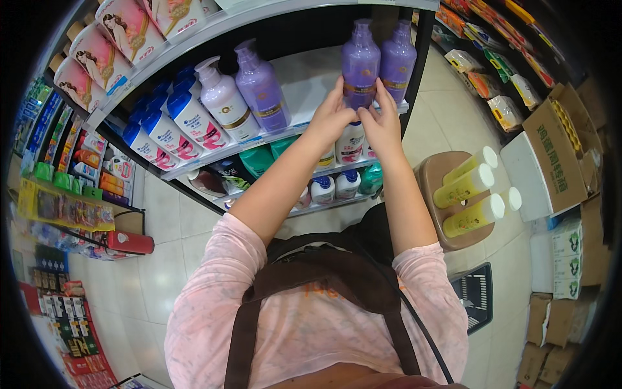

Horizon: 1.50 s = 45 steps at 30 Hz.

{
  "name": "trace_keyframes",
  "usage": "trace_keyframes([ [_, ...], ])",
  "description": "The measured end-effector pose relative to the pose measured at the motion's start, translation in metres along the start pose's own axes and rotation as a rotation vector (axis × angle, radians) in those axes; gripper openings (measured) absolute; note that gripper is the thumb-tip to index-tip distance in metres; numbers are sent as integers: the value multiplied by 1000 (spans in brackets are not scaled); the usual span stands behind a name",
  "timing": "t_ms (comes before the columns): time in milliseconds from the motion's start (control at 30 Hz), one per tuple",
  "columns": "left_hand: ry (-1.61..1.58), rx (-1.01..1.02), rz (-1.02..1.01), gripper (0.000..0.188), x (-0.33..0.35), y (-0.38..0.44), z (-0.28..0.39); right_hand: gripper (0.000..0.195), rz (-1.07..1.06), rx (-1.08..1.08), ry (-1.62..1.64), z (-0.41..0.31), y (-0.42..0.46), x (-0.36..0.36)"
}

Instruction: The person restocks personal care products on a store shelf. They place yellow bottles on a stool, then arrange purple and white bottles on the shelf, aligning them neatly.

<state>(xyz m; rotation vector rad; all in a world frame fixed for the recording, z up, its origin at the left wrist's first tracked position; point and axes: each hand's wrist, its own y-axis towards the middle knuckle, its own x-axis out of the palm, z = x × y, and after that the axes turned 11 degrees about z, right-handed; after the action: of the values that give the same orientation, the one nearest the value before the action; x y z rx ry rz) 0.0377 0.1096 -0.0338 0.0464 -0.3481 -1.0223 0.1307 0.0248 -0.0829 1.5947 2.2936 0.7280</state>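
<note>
Both of my hands are around the lower part of a purple pump bottle point(361, 63) at the right end of a shelf point(311, 87). My left hand point(334, 109) presses its left side and my right hand point(381, 114) its right side, thumbs toward each other in front. A second purple pump bottle point(399, 61) stands close behind on the right. Further left on the same shelf are another purple pump bottle point(262, 92) and a white pump bottle point(226, 104). Beside them, white shampoo bottles with blue caps point(194, 116) stand in rows.
Pink packages point(129, 29) line the shelf above; more bottles point(322, 189) fill the one below. On my right, a brown stool point(427, 180) carries several yellow bottles with white caps point(464, 187). A dark plastic basket point(478, 296) and cardboard boxes point(551, 155) are on that side too.
</note>
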Motion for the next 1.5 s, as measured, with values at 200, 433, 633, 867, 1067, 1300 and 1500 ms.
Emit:
trace_keyframes([
  [200, 128, -14, 25, 82, -21, -35, 4, 46, 82, -18, -32, -20, -8, -9],
  [433, 181, 42, -18, 77, -59, -76, 17, 30, 56, -106, 104, -44, -20, 3],
  [633, 424, 272, 88, 73, -83, -103, 20, 27, -32, -105, 109, -47, -32, 22],
  [867, 341, 337, 263, 72, -108, -112, 24, 29, -185, -19, 68, -47, -48, 51],
  [1067, 270, 261, 295, 75, -119, -104, 20, 42, -315, 44, 43, -43, -57, 80],
  [1300, 385, 332, 300, 78, -120, -93, 6, 59, -377, 67, 54, -44, -55, 98],
  [1500, 426, 318, 289, 79, -108, -97, 10, 64, -369, 106, 137, -36, -47, 103],
])
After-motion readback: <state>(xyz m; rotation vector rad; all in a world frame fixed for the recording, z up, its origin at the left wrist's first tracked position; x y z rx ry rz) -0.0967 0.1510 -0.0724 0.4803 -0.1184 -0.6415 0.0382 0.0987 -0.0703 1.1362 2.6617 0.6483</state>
